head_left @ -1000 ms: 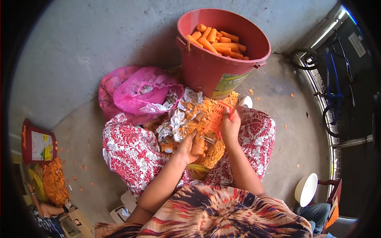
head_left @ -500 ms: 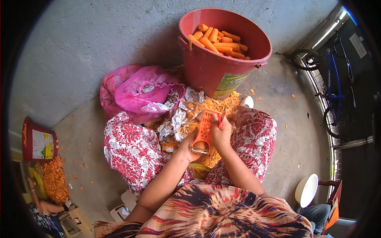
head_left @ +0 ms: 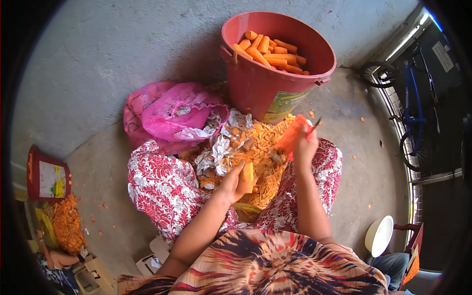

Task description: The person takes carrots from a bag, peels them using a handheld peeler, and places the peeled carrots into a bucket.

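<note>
Clamping a carrot (head_left: 249, 175) firmly in the left hand (head_left: 235, 184), just below the centre of the frame, with the lower end lost behind the fingers. Gripping an orange peeler (head_left: 290, 136) in the right hand (head_left: 306, 149), right of centre, apart from the carrot, and badly blurred, so hard to read at the blade end. Clutching a thin red-and-dark tool (head_left: 313, 128) in that same closed fist, poking out towards the upper right; cannot tell what kind. Working over a heap of peelings (head_left: 268, 183), mixed with crumpled paper (head_left: 220, 150) and partly covered by the left hand. Spotting a red bucket (head_left: 250, 88) at top centre, stocked with carrots (head_left: 275, 56), hiding all but the upper layer. Noting a pink bag (head_left: 172, 120) left of that, too muddled inside to name everything. Glimpsing another person (head_left: 63, 260) at lower left, cut off by the dark border.
</note>
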`<action>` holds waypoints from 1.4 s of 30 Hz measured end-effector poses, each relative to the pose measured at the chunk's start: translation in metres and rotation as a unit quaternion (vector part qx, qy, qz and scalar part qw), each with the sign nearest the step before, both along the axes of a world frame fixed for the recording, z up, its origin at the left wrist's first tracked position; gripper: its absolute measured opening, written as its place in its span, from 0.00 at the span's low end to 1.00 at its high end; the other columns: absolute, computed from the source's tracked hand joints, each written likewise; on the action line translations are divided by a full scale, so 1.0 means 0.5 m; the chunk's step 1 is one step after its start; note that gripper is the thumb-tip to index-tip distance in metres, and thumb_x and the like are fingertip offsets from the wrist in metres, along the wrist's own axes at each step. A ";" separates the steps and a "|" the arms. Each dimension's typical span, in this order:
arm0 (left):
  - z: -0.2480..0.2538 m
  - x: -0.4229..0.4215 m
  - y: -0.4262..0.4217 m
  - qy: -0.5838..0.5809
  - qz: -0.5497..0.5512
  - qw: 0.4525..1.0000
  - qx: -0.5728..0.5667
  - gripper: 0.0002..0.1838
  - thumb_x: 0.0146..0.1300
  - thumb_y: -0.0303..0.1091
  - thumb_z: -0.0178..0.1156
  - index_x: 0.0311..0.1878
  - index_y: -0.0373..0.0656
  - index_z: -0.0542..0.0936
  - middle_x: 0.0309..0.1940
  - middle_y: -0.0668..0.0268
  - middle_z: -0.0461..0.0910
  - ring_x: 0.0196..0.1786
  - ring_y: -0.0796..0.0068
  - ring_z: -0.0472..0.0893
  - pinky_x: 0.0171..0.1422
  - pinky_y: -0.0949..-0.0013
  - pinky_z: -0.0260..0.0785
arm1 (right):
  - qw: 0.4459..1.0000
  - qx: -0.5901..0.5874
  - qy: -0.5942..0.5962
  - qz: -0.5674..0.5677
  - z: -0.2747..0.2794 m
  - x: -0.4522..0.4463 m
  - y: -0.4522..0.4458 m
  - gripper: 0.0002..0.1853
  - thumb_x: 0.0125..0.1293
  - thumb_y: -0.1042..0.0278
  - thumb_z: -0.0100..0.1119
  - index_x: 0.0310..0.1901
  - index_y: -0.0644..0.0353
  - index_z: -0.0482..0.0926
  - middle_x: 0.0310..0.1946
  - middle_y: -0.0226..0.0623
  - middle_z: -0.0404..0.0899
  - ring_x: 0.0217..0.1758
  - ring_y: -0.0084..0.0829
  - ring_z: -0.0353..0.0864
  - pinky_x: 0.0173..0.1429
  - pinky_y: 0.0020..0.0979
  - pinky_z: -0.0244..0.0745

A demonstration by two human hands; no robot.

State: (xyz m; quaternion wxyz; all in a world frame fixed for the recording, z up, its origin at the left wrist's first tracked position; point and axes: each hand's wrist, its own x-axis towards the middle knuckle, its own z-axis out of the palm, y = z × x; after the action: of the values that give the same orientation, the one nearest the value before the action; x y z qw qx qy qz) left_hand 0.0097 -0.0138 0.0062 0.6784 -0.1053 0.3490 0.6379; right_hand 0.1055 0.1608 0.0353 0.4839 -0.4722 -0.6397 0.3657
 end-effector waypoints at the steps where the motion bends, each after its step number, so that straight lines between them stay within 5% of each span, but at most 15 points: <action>1: -0.016 -0.010 -0.001 -0.022 -0.025 0.998 0.056 0.18 0.61 0.50 0.46 0.45 0.48 0.71 0.32 0.69 0.75 0.30 0.71 0.75 0.30 0.64 0.71 | 0.991 -0.109 0.059 0.042 0.017 -0.012 -0.038 0.10 0.64 0.67 0.44 0.28 0.61 0.70 0.18 0.28 0.65 0.20 0.19 0.61 0.24 0.25 0.59; 2: -0.028 -0.009 0.003 -0.029 -0.026 0.997 0.072 0.18 0.61 0.50 0.44 0.46 0.50 0.71 0.33 0.68 0.75 0.32 0.70 0.76 0.31 0.63 0.70 | 0.997 -0.047 0.013 0.064 0.011 -0.025 -0.060 0.11 0.64 0.67 0.45 0.24 0.60 0.66 0.16 0.26 0.62 0.19 0.16 0.58 0.22 0.23 0.58; 4: -0.031 -0.010 0.004 -0.041 -0.027 0.994 0.101 0.17 0.62 0.51 0.41 0.46 0.52 0.70 0.36 0.68 0.76 0.36 0.70 0.76 0.32 0.62 0.68 | 0.983 -0.133 0.025 0.127 0.015 -0.035 -0.114 0.12 0.63 0.67 0.46 0.23 0.60 0.64 0.13 0.24 0.61 0.17 0.17 0.57 0.21 0.23 0.57; 9: 0.005 -0.006 0.015 -0.117 0.027 0.989 0.087 0.16 0.64 0.45 0.39 0.43 0.46 0.72 0.33 0.68 0.77 0.34 0.73 0.77 0.36 0.66 0.71 | 0.975 -0.087 -0.023 0.203 -0.018 -0.046 -0.144 0.12 0.62 0.68 0.47 0.23 0.64 0.64 0.11 0.33 0.61 0.17 0.19 0.58 0.21 0.26 0.59; 15: -0.034 -0.005 0.012 -0.146 0.004 0.982 0.118 0.15 0.64 0.43 0.40 0.41 0.44 0.72 0.31 0.66 0.77 0.31 0.72 0.77 0.35 0.66 0.71 | 0.979 -0.074 -0.024 0.190 -0.004 -0.054 -0.159 0.10 0.61 0.70 0.48 0.23 0.64 0.65 0.10 0.37 0.61 0.14 0.25 0.60 0.21 0.28 0.60; 18: -0.019 0.000 0.013 -0.098 -0.013 0.991 0.089 0.17 0.62 0.46 0.41 0.40 0.43 0.73 0.29 0.65 0.77 0.29 0.71 0.77 0.30 0.66 0.70 | 0.978 -0.012 -0.108 0.178 -0.010 -0.048 -0.158 0.10 0.60 0.71 0.49 0.23 0.63 0.65 0.11 0.39 0.63 0.14 0.29 0.63 0.22 0.29 0.63; 21: -0.037 -0.009 -0.008 -0.048 -0.119 0.983 0.129 0.21 0.61 0.52 0.42 0.38 0.43 0.72 0.27 0.65 0.76 0.28 0.71 0.76 0.28 0.67 0.68 | 0.982 0.150 -0.054 0.098 -0.002 -0.050 -0.112 0.11 0.60 0.70 0.50 0.22 0.62 0.65 0.11 0.40 0.65 0.14 0.33 0.65 0.22 0.29 0.64; 24: -0.050 -0.003 -0.015 -0.015 -0.153 0.983 0.098 0.24 0.60 0.56 0.41 0.37 0.43 0.72 0.24 0.66 0.74 0.28 0.72 0.75 0.27 0.68 0.68 | 0.997 0.019 -0.065 -0.033 -0.024 -0.022 -0.011 0.11 0.63 0.69 0.45 0.24 0.63 0.68 0.12 0.39 0.68 0.14 0.26 0.65 0.20 0.28 0.62; 28: -0.045 -0.007 -0.003 -0.069 -0.061 0.994 0.058 0.21 0.60 0.54 0.43 0.38 0.45 0.72 0.26 0.67 0.74 0.28 0.71 0.75 0.28 0.64 0.67 | 0.987 -0.139 0.060 0.060 0.016 -0.023 -0.046 0.10 0.63 0.67 0.45 0.26 0.62 0.70 0.15 0.29 0.68 0.18 0.19 0.62 0.22 0.23 0.59; 29: -0.045 -0.009 -0.004 -0.080 -0.052 0.992 0.082 0.21 0.60 0.53 0.43 0.39 0.45 0.72 0.27 0.68 0.75 0.29 0.70 0.76 0.28 0.64 0.67 | 0.989 -0.126 -0.007 0.083 0.004 -0.022 -0.065 0.11 0.63 0.68 0.44 0.40 0.60 0.76 0.16 0.22 0.66 0.15 0.13 0.60 0.19 0.18 0.57; 34: -0.016 -0.003 0.008 -0.086 0.001 0.990 0.116 0.16 0.63 0.45 0.42 0.42 0.44 0.71 0.31 0.68 0.77 0.33 0.73 0.77 0.31 0.66 0.71 | 0.967 -0.164 0.017 0.196 0.021 -0.050 -0.155 0.12 0.64 0.66 0.44 0.23 0.58 0.68 0.14 0.20 0.62 0.17 0.13 0.57 0.20 0.20 0.55; 39: -0.030 0.006 0.018 -0.106 0.044 0.992 0.050 0.14 0.64 0.41 0.42 0.42 0.42 0.71 0.32 0.67 0.76 0.32 0.73 0.77 0.35 0.71 0.71 | 0.975 -0.106 -0.033 0.190 0.005 -0.053 -0.165 0.11 0.62 0.69 0.47 0.24 0.64 0.65 0.12 0.37 0.62 0.16 0.24 0.58 0.23 0.29 0.61; 42: -0.031 0.011 0.008 -0.097 0.022 0.993 0.059 0.15 0.63 0.43 0.44 0.41 0.41 0.72 0.31 0.66 0.76 0.31 0.74 0.76 0.33 0.69 0.70 | 0.980 -0.075 -0.047 0.180 0.003 -0.052 -0.167 0.12 0.62 0.68 0.47 0.23 0.64 0.64 0.12 0.37 0.62 0.16 0.25 0.58 0.23 0.29 0.61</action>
State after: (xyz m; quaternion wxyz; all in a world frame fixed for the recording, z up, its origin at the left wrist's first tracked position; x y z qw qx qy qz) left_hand 0.0152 -0.0097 -0.0093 0.7000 -0.1337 0.2411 0.6587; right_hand 0.0795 0.0772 0.0370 0.3427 -0.4009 -0.7072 0.4708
